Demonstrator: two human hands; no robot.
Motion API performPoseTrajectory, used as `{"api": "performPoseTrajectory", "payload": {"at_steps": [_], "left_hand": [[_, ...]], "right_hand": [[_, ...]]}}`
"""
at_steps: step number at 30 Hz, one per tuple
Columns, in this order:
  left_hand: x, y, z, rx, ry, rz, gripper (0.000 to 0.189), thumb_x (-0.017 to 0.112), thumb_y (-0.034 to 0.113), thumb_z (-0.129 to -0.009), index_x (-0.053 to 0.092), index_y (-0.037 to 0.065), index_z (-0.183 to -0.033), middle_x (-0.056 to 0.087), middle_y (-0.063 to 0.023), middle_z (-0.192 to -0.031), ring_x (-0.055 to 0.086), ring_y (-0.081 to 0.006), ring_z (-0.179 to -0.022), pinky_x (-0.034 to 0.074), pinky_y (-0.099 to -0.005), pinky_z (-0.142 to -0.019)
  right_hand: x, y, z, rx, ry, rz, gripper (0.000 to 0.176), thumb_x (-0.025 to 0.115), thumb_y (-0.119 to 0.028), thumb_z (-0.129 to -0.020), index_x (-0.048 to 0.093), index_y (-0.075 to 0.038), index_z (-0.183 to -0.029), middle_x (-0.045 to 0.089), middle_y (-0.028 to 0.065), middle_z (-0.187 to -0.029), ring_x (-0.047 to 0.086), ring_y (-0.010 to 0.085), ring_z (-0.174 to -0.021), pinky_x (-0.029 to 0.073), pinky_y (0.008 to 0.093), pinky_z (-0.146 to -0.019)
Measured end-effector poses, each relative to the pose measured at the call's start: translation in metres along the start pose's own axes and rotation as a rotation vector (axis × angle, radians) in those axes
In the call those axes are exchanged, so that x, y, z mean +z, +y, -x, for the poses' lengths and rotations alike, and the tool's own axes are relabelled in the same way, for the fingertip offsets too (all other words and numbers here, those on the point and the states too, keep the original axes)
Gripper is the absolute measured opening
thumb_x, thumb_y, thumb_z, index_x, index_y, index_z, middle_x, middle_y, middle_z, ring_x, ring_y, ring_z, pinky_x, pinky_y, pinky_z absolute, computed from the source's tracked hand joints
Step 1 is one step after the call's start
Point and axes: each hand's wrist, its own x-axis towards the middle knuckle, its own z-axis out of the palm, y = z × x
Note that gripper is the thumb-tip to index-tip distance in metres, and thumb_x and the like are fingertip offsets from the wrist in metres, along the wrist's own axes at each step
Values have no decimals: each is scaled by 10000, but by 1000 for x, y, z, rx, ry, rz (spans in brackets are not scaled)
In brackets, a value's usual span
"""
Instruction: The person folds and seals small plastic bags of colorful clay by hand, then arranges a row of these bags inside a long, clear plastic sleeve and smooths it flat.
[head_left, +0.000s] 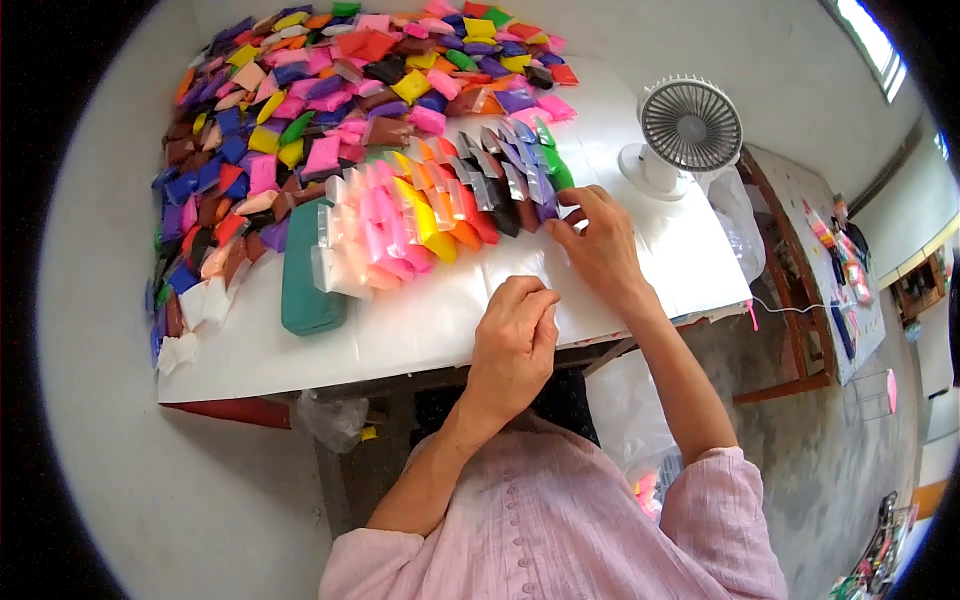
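Note:
Small plastic packets of coloured clay-like material lie in overlapping rows on the white-covered table [420, 345]. My right hand [605, 245] is at the right end of these rows, its thumb and index finger apart beside a purple packet [546, 198] and a green packet [557, 168]. Whether the fingertips touch them is hard to tell. Closer to the table's front edge, my left hand [515, 335] is closed with its fingers curled together; anything inside is hidden. Yellow packets [430, 225] and pink packets [385, 230] lie further left in the rows.
A green block-shaped object [312, 275] stands against the left end of the rows. Behind is a large heap of mixed coloured packets [330, 90]. A white fan [690, 125] stands at the back right. Crumpled white tissue [178, 352] lies near the left edge.

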Motion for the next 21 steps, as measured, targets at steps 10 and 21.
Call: {"api": "performPoseTrajectory", "payload": {"at_steps": [10,21], "left_hand": [[-32,11,2,-86,-90,199,168,575,-40,-866,643,-15,-1018,612,-118,-1001,612,-229,-836,493,-305,-732],[-190,-37,-42,-379,244,95,172,565,92,-942,681,-3,-1027,664,-18,-844,528,-43,-660,446,-200,-597]], "right_hand": [[-9,-5,16,-53,52,41,288,709,-61,-786,628,6,-1054,626,162,-1004,661,283,-756,508,395,-680],[-25,-32,45,3,-75,97,108,684,-15,-813,594,20,-859,588,117,-831,605,226,-601,482,331,-585]]}}
